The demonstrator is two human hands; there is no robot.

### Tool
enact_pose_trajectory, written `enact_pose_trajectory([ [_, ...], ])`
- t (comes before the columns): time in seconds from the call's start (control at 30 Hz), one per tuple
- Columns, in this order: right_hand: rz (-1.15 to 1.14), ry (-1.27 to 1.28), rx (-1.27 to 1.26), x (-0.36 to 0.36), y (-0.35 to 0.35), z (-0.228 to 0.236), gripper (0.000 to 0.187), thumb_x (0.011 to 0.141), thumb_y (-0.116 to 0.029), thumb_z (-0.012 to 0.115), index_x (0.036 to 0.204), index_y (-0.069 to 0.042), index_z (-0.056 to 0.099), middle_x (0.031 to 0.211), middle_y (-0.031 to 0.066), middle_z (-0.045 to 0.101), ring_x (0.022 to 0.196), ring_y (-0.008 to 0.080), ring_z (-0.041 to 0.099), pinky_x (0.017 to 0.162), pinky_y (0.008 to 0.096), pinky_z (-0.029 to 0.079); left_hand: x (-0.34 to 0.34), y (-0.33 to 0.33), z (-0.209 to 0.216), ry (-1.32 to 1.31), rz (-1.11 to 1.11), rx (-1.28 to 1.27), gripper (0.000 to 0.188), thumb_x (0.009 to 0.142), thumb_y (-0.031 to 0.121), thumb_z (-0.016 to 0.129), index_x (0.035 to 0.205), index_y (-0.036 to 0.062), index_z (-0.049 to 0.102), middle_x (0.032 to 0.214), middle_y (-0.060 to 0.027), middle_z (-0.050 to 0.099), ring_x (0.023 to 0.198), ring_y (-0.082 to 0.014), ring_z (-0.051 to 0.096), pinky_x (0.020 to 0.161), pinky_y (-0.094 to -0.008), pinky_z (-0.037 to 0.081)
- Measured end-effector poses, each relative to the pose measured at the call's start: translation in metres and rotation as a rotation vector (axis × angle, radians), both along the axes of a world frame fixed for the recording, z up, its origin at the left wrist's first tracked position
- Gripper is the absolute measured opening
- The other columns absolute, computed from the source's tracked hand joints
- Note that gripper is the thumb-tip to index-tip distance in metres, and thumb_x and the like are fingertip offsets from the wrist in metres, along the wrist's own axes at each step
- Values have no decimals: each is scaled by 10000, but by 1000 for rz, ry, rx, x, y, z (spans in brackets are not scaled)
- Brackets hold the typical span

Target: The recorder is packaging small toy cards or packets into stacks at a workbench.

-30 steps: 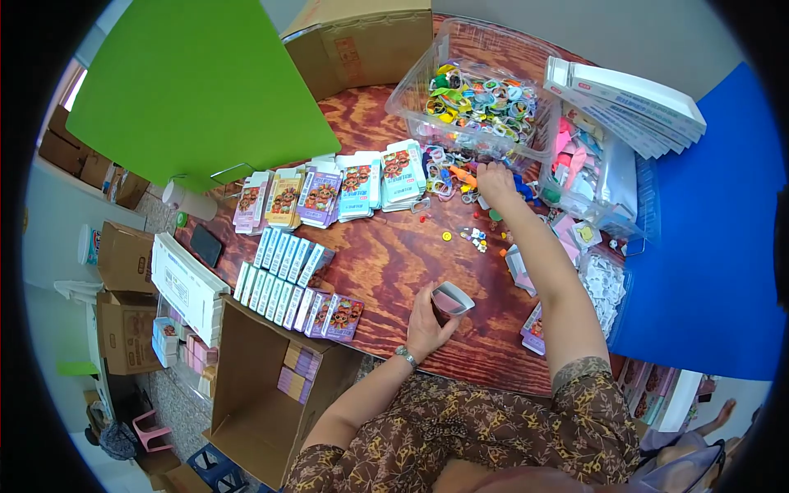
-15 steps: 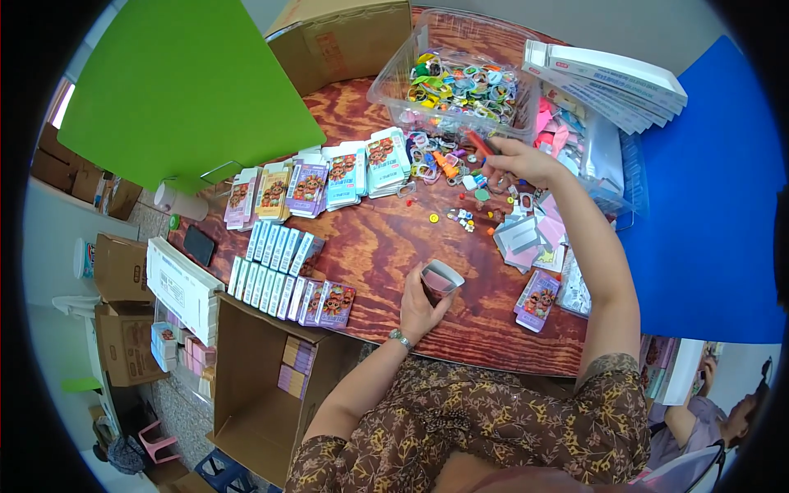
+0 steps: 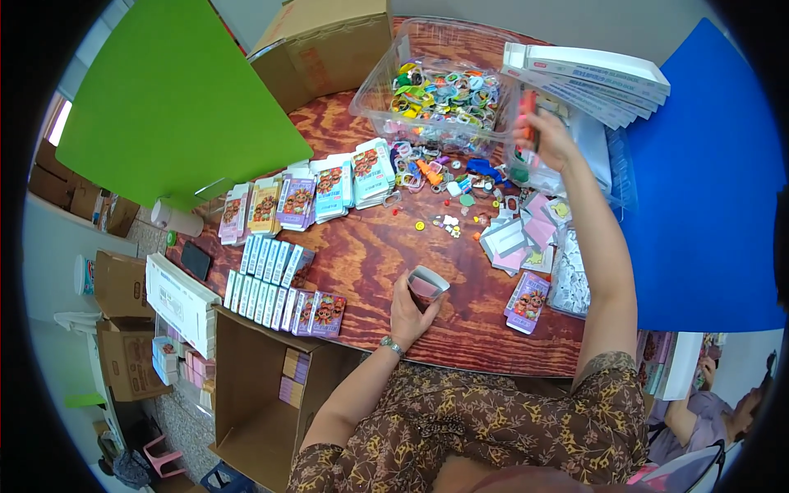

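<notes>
My left hand [image 3: 408, 316] is wrapped around a small open-topped carton [image 3: 430, 275] held upright over the near middle of the table; something pink shows inside it. My right hand [image 3: 551, 140] is raised beside the right end of a clear plastic bin [image 3: 380, 123], its fingers closed on a red elongated object [image 3: 528, 105] that is blurred by motion. Rings and other colourful trinkets [image 3: 452, 90] fill the bin. Below the bin lie loose small pieces, among them an orange one [image 3: 429, 171], a blue one [image 3: 486, 170] and a yellow disc [image 3: 420, 225].
Flat carton stacks [image 3: 332, 187] and rows of filled cartons [image 3: 265, 261] stand at left. Pink and grey cards [image 3: 511, 240], two purple cartons [image 3: 526, 304] and a clear bag [image 3: 569, 279] lie at right. White boxes [image 3: 596, 74] rest over another bin. A cardboard box [image 3: 316, 70] stands behind.
My right hand has moved up and away from the loose pieces with the red object. Blue pieces now show where it was. My left hand still holds the carton; the view has shifted slightly.
</notes>
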State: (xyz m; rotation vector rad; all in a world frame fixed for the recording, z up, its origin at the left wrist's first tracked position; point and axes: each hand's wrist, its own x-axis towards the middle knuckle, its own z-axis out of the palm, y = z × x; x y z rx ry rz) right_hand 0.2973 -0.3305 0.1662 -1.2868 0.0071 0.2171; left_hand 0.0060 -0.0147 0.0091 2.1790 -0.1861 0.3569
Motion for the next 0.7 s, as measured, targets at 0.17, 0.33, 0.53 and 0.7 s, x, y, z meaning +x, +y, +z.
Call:
enact_pose_trajectory([
  [0.17, -297, 219, -269, 40, -40, -57, 176, 986, -198, 611, 1076, -59, 554, 873, 76, 654, 685, 178, 666, 566, 313, 571, 0, -2, -1, -4, -5, 2, 839, 797, 204, 823, 1435, 4, 316, 1238, -224, 533, 1094, -395, 591, 911, -451, 494],
  [0.33, -139, 245, -622, 52, -59, -87, 198, 968, -201, 618, 1078, -37, 613, 842, 66, 644, 694, 175, 664, 549, 345, 544, 5, -2, -8, 24, -56, -7, 884, 799, 250, 829, 1445, -16, 288, 1273, -251, 510, 1123, -409, 575, 914, -470, 495],
  [0.53, -492, -521, -1000, 24, -46, -73, 370, 968, -201, 622, 1289, -18, 607, 963, 81, 702, 823, 147, 678, 704, 297, 544, 9, -4, -11, 19, -80, -49, 877, 809, 246, 826, 1450, -11, 285, 1293, -270, 496, 1143, -420, 564, 918, -482, 493],
  [0.7, -182, -635, -897, -42, 58, -29, 266, 973, -193, 618, 1198, -62, 673, 989, 122, 741, 898, 204, 708, 785, 341, 546, 4, 4, -11, -1, -46, -59, 860, 816, 250, 824, 1437, -20, 294, 1277, -262, 506, 1133, -410, 571, 912, -473, 499],
])
